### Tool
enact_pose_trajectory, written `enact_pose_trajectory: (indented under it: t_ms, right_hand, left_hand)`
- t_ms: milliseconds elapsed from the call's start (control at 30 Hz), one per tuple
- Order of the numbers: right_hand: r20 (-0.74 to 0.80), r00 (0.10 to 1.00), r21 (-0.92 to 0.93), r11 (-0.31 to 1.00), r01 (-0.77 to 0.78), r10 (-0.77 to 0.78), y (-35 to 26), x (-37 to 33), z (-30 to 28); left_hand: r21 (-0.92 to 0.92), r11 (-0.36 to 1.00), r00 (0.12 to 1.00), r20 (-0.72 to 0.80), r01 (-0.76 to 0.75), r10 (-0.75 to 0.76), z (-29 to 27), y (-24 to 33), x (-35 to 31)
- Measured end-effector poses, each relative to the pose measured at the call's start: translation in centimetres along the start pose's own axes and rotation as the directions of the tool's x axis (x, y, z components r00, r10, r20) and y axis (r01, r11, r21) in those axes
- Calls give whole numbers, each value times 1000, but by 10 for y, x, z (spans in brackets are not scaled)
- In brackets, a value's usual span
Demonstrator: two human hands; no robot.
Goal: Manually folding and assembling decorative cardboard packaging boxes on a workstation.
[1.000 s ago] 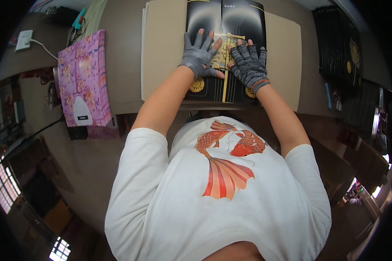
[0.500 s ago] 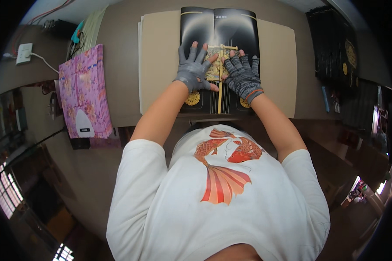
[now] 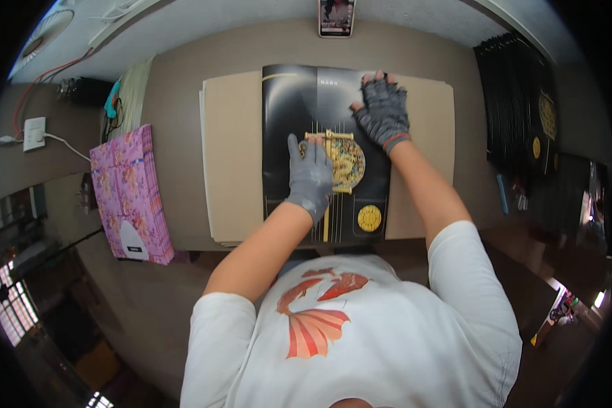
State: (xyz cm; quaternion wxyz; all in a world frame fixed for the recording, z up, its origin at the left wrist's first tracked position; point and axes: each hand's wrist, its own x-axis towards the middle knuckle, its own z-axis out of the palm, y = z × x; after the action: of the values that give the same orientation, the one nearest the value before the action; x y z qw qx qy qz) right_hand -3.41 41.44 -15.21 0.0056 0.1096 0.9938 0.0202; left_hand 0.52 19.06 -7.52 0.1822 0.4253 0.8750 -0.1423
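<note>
A glossy black printed sheet [image 3: 289,95] with a gold medallion and gold lines lies flat on a stack of brown cardboard [image 3: 234,149]. My left hand [image 3: 311,177], in a grey fingerless glove, rests on the sheet at the medallion's left side with its fingers stretched forward. Toward the sheet's far right corner is my right hand [image 3: 384,112], in a dark knitted fingerless glove with an orange-edged cuff. It lies palm down over the sheet's edge, fingers out and thumb held apart, with nothing seen in it.
A pile of pink flowered packages [image 3: 126,190] lies at the left, near a white power strip [image 3: 34,134] and cables. A stack of black folded pieces [image 3: 520,109] with gold emblems stands at the right. At the far edge a phone [image 3: 336,17] leans against the wall.
My right hand has moved from the medallion to the sheet's far right corner. My left hand has shifted in over the medallion's left part. The view has tilted up, bringing in the phone.
</note>
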Motion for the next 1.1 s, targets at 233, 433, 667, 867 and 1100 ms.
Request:
enact_pose_trajectory:
  t_ms: [233,433,667,867,1100]
  right_hand:
    - [51,982,71,980,-185,181,50,113,6]
    - [59,993,-46,994,103,-100,11,11,-22]
    - [-37,860,249,829,501,-509,-11,-241,-9]
    - [97,974,326,931,164,-205,-60,-232,-41]
    - [-346,936,158,979,132,-70,-104,-147,22]
  left_hand:
    - [-43,999,996,-85,-4,0,18,9,7]
    - [-24,999,999,-43,-30,29,8,2,3]
    - [-7,998,995,-75,-61,60,9,-6,3]
    - [-130,985,993,11,-114,116,11,-30,-9]
    - [-146,958,962,-159,-247,223,37,-45,-8]
